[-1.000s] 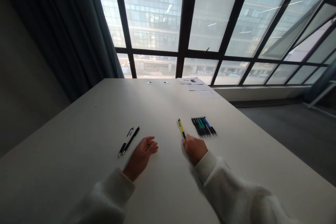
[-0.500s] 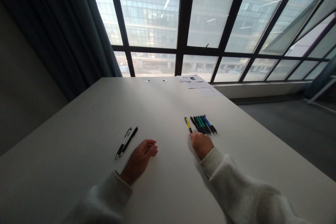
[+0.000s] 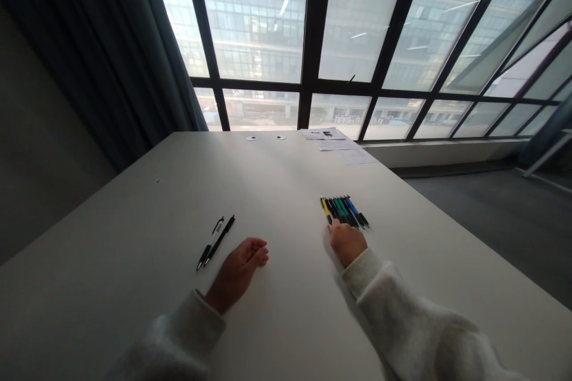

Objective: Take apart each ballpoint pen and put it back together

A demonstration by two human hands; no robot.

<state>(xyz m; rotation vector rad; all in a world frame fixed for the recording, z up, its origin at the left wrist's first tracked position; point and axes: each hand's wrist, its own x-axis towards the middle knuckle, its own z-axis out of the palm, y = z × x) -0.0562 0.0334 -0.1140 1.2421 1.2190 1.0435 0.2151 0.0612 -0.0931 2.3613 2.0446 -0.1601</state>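
At the right, my right hand (image 3: 347, 242) pinches the lower end of a yellow and black pen (image 3: 326, 208). That pen lies at the left end of a row of pens, close against its neighbour. Several black pens, green pens (image 3: 341, 209) and a blue pen (image 3: 356, 208) make up the row, side by side; my hand hides some of their lower ends. My left hand (image 3: 243, 262) rests on the table with loosely curled fingers and nothing in them. Just left of it lie a white and black pen (image 3: 212, 241) and a black pen (image 3: 221, 238), slanted and nearly parallel.
The white table (image 3: 277, 315) reaches toward the windows. Paper sheets (image 3: 335, 143) lie at its far right corner, and two small round white pieces with dark spots sit near the far edge. A dark curtain (image 3: 134, 59) hangs at the left.
My right hand has shifted slightly right with the yellow pen, closing the gap to the row. My left hand and the two pens beside it have stayed put.
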